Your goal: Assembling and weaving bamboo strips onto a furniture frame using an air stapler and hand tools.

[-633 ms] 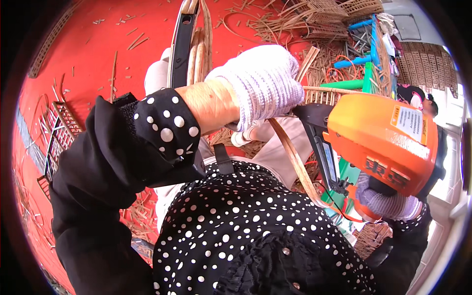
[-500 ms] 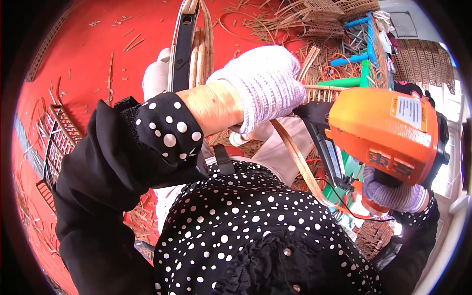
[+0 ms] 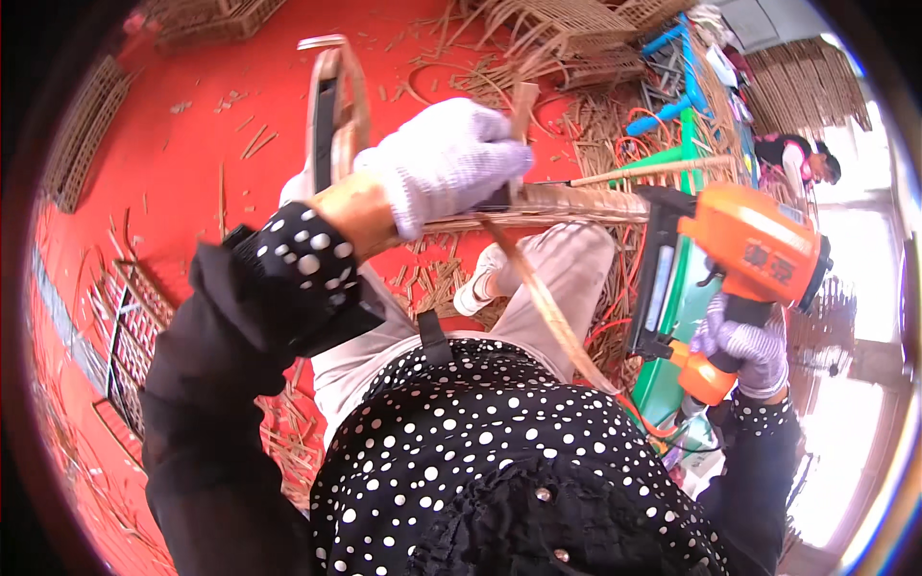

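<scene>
Woven racks (image 3: 88, 134) lie on the red floor (image 3: 230, 144), well to the left of my gloved left hand (image 3: 449, 163). Just left of that hand stands a bent hoop (image 3: 359, 101). My left fingers curl inward over the near end of a wooden frame (image 3: 581, 204); what they grasp, if anything, I cannot tell. A short strip (image 3: 524, 108) rises beside the fingertips, and a long strip (image 3: 552, 309) curves down from beneath the hand toward my lap. The frame reaches right from my left hand to the nose of an orange nail gun (image 3: 759, 240); contact there is unclear. A green bench (image 3: 657, 387) stands left of my gloved right hand (image 3: 754, 348), which is wrapped around the gun's handle. Above and beyond it, another person (image 3: 795, 165) appears.
</scene>
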Motion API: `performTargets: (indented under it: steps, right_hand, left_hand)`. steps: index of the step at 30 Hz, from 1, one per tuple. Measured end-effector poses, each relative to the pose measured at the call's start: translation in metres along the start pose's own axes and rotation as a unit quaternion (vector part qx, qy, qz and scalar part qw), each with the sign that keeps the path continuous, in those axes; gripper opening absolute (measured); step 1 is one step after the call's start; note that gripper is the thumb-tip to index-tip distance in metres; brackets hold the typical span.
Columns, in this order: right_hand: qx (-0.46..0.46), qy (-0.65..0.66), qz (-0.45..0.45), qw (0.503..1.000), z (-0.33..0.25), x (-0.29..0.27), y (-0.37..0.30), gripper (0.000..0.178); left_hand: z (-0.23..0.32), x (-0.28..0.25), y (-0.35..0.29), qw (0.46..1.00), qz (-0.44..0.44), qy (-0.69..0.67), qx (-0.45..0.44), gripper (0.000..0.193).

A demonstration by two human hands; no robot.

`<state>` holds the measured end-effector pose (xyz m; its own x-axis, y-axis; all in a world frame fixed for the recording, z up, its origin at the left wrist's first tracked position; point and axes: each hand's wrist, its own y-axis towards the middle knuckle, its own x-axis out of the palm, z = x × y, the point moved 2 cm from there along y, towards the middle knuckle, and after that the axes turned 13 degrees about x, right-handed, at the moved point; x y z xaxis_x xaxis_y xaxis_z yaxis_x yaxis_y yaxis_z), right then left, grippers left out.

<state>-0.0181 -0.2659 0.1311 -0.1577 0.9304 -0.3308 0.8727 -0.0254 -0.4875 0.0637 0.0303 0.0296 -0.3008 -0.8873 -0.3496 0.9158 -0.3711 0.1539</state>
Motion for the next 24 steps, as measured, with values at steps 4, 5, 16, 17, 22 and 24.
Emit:
performTargets:
  steps: [4, 5, 16, 17, 22, 24]
  right_hand:
    - [-0.012, 0.075, 0.123, 0.99, 0.05, -0.091, 0.004, 0.028]
    - [-0.012, 0.103, 0.151, 0.983, 0.062, -0.106, 0.012, 0.027]
    - [0.286, -0.282, 0.354, 0.844, 0.235, -0.257, 0.148, 0.039]
    - [0.231, -0.3, 0.357, 0.854, 0.234, -0.26, 0.162, 0.041]
    - [0.222, 0.037, 0.224, 0.948, 0.248, -0.311, 0.176, 0.042]
    - [0.155, 0.174, 0.355, 0.905, 0.248, -0.318, 0.136, 0.038]
  left_hand:
    - [0.003, -0.001, 0.004, 0.977, -0.072, 0.085, 0.182, 0.017]
    - [0.019, -0.005, 0.005, 0.995, -0.088, 0.037, 0.003, 0.02]
    - [0.026, 0.022, -0.023, 0.846, -0.123, 0.451, 0.258, 0.053]
    - [0.02, 0.023, -0.027, 0.83, -0.133, 0.475, 0.26, 0.061]
    - [0.013, 0.027, -0.03, 0.826, -0.138, 0.484, 0.252, 0.06]
    - [0.016, 0.024, -0.032, 0.846, -0.117, 0.472, 0.219, 0.055]
